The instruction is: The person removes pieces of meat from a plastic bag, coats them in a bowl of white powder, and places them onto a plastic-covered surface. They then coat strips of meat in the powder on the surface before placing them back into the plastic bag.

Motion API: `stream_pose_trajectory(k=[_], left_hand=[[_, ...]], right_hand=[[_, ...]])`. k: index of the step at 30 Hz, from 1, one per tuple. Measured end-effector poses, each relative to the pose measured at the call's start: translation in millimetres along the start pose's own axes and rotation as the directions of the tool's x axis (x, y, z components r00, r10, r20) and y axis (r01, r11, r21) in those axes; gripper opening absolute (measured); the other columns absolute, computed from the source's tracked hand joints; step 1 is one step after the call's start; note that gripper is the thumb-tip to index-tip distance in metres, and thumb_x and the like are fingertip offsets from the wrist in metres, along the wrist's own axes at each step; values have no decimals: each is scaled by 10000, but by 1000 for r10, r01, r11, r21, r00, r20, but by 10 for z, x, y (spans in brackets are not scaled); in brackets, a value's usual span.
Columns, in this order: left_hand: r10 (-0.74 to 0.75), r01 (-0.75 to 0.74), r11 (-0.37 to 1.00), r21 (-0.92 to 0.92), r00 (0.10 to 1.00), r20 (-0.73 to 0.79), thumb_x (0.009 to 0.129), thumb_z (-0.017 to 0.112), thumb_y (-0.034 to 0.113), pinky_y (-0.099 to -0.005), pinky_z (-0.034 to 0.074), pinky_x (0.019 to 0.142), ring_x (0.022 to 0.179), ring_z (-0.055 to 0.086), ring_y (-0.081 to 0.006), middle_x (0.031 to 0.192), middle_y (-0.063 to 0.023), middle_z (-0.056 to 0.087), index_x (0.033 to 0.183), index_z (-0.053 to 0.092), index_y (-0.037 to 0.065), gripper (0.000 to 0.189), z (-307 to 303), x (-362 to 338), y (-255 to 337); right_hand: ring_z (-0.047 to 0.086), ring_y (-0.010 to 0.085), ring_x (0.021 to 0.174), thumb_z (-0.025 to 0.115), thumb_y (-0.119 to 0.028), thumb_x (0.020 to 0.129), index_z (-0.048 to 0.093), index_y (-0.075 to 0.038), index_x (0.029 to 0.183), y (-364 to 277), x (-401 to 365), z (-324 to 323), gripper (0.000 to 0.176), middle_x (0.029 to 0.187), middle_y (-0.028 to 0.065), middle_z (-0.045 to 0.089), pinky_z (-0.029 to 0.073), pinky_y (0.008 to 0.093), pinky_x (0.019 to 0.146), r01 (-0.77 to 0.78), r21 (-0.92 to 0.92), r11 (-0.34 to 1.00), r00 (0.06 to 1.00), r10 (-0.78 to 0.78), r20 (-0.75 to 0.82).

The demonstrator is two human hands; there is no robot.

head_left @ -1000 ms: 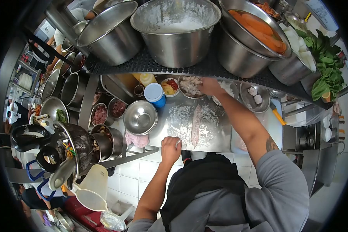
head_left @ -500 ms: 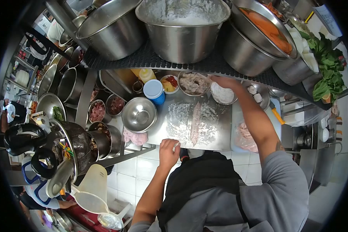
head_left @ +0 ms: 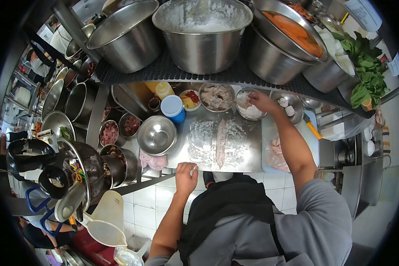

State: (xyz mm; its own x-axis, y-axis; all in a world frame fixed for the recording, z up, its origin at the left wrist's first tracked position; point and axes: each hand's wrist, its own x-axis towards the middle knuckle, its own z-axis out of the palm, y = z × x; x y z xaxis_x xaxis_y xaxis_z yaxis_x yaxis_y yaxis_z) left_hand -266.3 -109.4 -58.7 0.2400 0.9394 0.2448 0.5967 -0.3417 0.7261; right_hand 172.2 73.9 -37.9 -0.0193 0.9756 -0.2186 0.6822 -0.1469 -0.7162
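Leftmost, beyond the left hand, a pink cloth [head_left: 154, 160] lies crumpled on the steel tabletop [head_left: 248, 165], and just past it stands an empty steel bowl [head_left: 157, 134]. Behind that bowl is a blue tub with a white lid [head_left: 173, 107]. The left hand [head_left: 186, 175] rests on the tabletop's near edge, curled into a loose fist with floury fingers [head_left: 192, 168], and it looks empty.

To the right of that hand and a little further in is a floured patch [head_left: 201, 142], with a long pale strip of meat [head_left: 220, 142] lying lengthwise along its middle, clear of both hands.

At the back, to the left of the right hand, sit a small dish of yellow and red bits [head_left: 189, 98] and a bowl of chopped pale meat [head_left: 216, 96]. The right hand [head_left: 261, 103] reaches across with its fingers bunched narrowly down into the bowl of white flour [head_left: 249, 111]. I cannot tell whether they grip any flour.

Just to the right of that hand is a bowl with white lumps [head_left: 289, 106]. Nearer the body, under the forearm, lies a clear bag of pink meat [head_left: 277, 153]. A yellow-handled knife [head_left: 312, 127] lies furthest right.
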Motion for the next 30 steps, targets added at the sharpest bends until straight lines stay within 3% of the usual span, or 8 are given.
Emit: stream_pose_trajectory(k=[5,8,11,15,18,21,24,30], left_hand=[[17,-17,1000,-2,1000,1,827,679,74,-434,476,856,944,602,-335,940,-122,686,909,684,27,94,28,80,52],[8,-8,1000,1,1000,28,832,679,86,-436,479,850,942,605,-334,942,-121,689,912,690,28,100,82,76,44],[-10,10,1000,-2,1000,22,833,679,91,-435,480,850,943,606,-335,938,-125,689,913,694,27,103,95,50,84],[-25,25,1000,14,1000,-4,832,678,87,-437,478,864,958,603,-337,936,-131,690,914,693,21,106,22,-47,100],[-65,66,998,18,997,-40,830,678,82,-438,478,868,950,605,-342,939,-137,689,915,690,17,107,-30,-167,44],[-85,88,995,46,995,-56,831,674,76,-439,475,869,944,605,-347,937,-142,686,908,683,17,98,-81,-291,3],[-104,109,992,63,991,-85,833,673,75,-442,475,863,938,603,-351,933,-143,684,909,681,19,94,-152,-364,28],[-144,153,986,64,981,-128,838,678,78,-442,479,849,930,603,-354,932,-142,685,913,677,26,91,-167,-504,-15]], right_hand=[[662,268,1077,613,-350,939,620,-28,1278,-513,-41,-70,468,1186,191,684,485,352,935,-25,64,998,996,31,-82],[657,277,1091,584,-379,963,638,-114,1289,-746,130,33,424,1187,144,695,485,368,932,-35,-160,986,992,15,-121],[641,344,1115,604,-333,916,661,-123,1250,-646,549,335,399,1165,184,686,494,400,923,-7,-381,925,997,-21,-69],[646,365,1072,599,-215,870,676,-112,1185,-1012,645,503,340,1141,204,680,507,441,911,75,-414,907,993,-31,112],[654,364,1032,605,-171,855,679,-59,1117,-1115,798,741,295,1121,197,679,515,443,903,127,-477,870,974,-200,-104],[642,351,1050,608,-181,848,673,-25,1055,-1071,1070,1017,267,1112,175,662,505,449,920,311,-654,690,945,-301,131],[607,342,1100,611,-207,839,669,-22,1028,-1015,1157,1215,270,1114,151,638,486,451,949,440,-729,525,857,-488,166],[571,332,1166,618,-251,862,662,-24,1070,-1156,1191,1066,311,1183,160,615,461,446,989,323,-638,699,946,-239,218]])
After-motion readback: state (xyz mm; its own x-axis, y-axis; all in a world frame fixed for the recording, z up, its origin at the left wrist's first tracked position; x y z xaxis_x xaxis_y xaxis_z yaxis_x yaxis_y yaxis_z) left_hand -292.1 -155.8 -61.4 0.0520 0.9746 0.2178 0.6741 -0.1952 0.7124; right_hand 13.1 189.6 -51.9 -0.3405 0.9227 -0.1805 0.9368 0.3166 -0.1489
